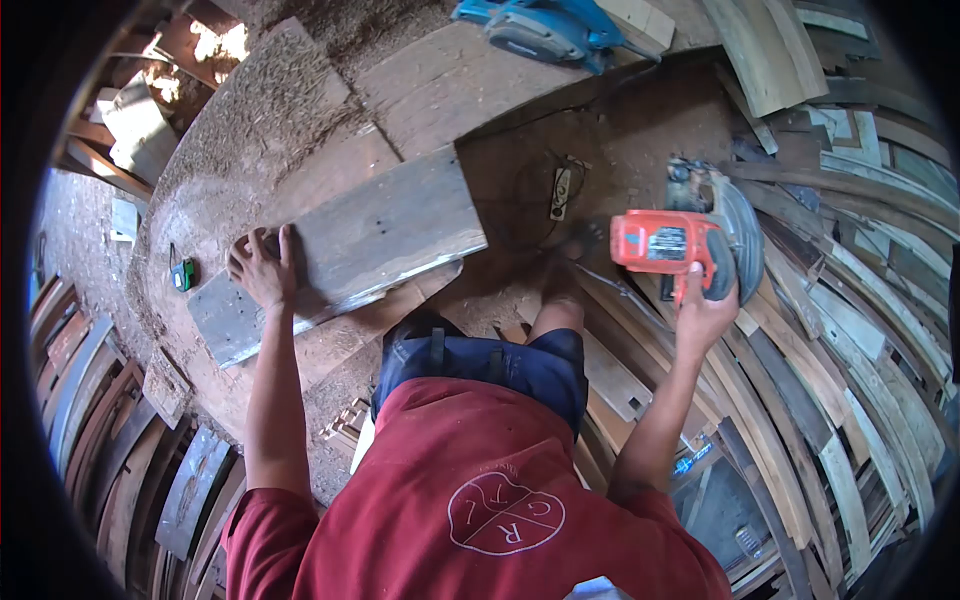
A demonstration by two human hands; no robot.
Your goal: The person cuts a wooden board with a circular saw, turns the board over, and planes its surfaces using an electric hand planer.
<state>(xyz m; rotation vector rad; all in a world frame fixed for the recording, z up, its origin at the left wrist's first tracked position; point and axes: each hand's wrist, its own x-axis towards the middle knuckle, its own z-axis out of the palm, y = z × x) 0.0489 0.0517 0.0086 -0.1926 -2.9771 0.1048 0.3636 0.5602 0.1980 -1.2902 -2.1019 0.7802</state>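
A wide grey plank (385, 235) lies at a slant on the work table, its right end reaching past the table's edge. My left hand (265, 268) rests on the left part of the plank, fingers spread and pressing on its surface. Off to the right, my right hand (706, 312) is wrapped round the rear handle of a red circular saw (655, 240). The saw hangs in the air, apart from the plank, with its round grey guard on the right side.
A blue power tool (545, 32) sits at the table's far edge. A green and black tape measure (182, 273) lies left of the plank. Sawdust covers the table (215, 190). A power strip (562, 190) lies below, and stacked boards (800, 350) fill the right side.
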